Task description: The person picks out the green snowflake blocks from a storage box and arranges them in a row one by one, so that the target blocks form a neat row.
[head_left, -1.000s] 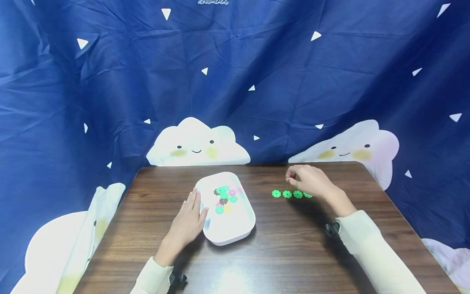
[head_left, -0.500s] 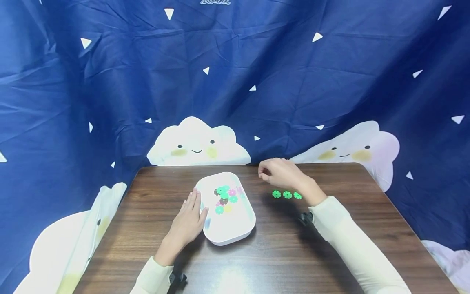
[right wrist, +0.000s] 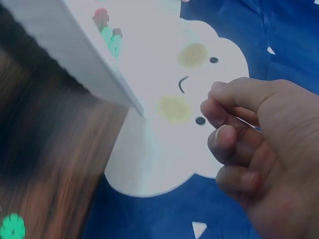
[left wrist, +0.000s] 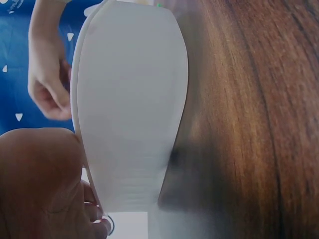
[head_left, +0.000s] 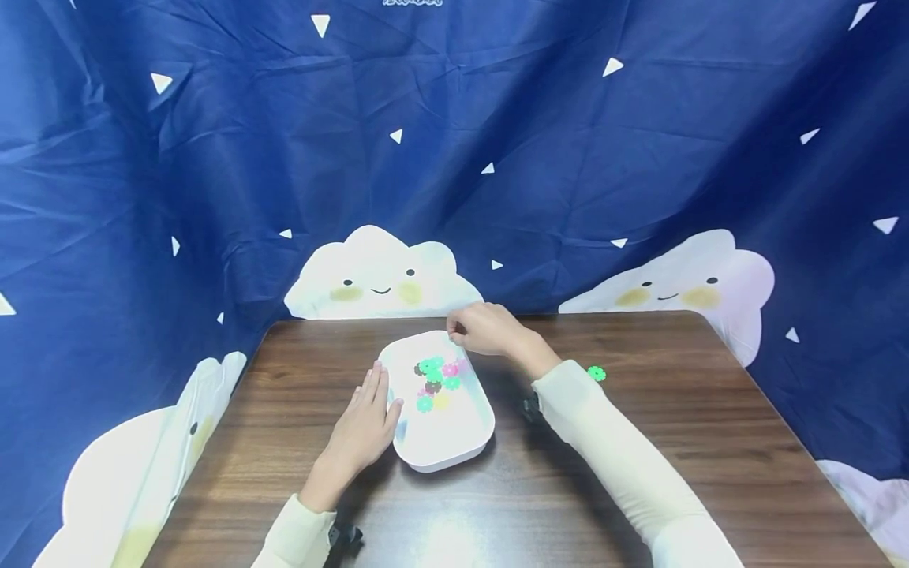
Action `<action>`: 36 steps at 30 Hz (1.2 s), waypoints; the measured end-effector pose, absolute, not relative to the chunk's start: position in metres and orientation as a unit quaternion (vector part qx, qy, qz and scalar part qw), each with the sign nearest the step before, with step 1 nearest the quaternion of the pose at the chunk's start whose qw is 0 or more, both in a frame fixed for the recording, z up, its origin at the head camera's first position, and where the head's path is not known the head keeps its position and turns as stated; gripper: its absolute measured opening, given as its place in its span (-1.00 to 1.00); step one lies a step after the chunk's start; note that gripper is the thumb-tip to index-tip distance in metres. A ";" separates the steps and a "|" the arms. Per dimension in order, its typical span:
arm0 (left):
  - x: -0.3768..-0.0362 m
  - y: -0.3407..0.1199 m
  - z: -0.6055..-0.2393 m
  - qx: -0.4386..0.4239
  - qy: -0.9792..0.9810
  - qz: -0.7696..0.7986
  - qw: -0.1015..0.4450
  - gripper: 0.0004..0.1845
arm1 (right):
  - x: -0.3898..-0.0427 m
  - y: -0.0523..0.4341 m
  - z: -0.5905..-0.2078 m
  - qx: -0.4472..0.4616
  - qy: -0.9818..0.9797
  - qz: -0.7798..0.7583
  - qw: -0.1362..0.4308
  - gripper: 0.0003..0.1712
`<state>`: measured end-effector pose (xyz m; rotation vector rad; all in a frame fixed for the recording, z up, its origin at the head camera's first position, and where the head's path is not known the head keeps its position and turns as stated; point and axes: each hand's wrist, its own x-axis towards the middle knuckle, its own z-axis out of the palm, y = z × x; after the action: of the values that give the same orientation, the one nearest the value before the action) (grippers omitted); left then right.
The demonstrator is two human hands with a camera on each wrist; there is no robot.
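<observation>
The head view is showing the whole table (head_left: 639,473), while each wrist view is catching only a slice. From above, the left hand (head_left: 364,430) is lying flat with straight fingers against the near left rim of the white tray (head_left: 454,454), grasping nothing. The right hand (head_left: 484,328) is hovering over the tray's far right corner with its fingers curled in; the right wrist view is showing those fingers (right wrist: 234,144) bunched together close up, but I cannot tell whether anything is pinched between them. The small flower-shaped discs (head_left: 436,383), green, pink, dark and yellowish, are sitting in the far half of the tray, just near of the right hand. Only the left wrist view is showing the tray's outer wall (left wrist: 132,109) side on, with the right hand (left wrist: 47,84) beyond it.

One green disc (head_left: 596,373) is lying on the brown wood to the right of the right sleeve (head_left: 611,457); the right wrist view is also catching it (right wrist: 12,227) at its lower left corner. Behind the table a dark blue cloth (head_left: 213,158) with white triangles and smiling clouds is hanging.

The sleeve is covering the wood left of that green disc. The right wrist view is blurred along the tray's edge.
</observation>
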<state>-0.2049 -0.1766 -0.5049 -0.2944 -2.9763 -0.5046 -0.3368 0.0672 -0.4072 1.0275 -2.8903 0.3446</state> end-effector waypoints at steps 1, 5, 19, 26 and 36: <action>-0.205 -0.177 -0.505 -0.097 -0.980 -0.164 0.053 -0.28 | -0.338 0.062 -0.409 0.334 -0.935 0.111 0.027 -0.92; -0.205 -0.177 -0.506 -0.096 -0.981 -0.158 0.049 -0.27 | -0.345 0.044 -0.417 0.341 -0.933 0.111 0.020 -0.90; -0.205 -0.182 -0.509 -0.099 -0.980 -0.158 0.068 -0.27 | -0.355 0.003 -0.441 0.325 -0.941 0.078 -0.049 -0.90; -0.204 -0.179 -0.507 -0.092 -0.982 -0.155 0.057 -0.27 | -0.353 -0.004 -0.455 0.301 -0.948 0.051 -0.089 -0.92; -0.204 -0.176 -0.502 -0.086 -0.983 -0.155 0.041 -0.27 | -0.353 -0.010 -0.462 0.273 -0.957 -0.022 -0.096 -0.84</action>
<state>-0.2041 -0.1760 -0.5021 -0.2629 -3.0115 -0.4735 -0.3526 -0.0103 -0.4618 0.9153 -3.2055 -0.0725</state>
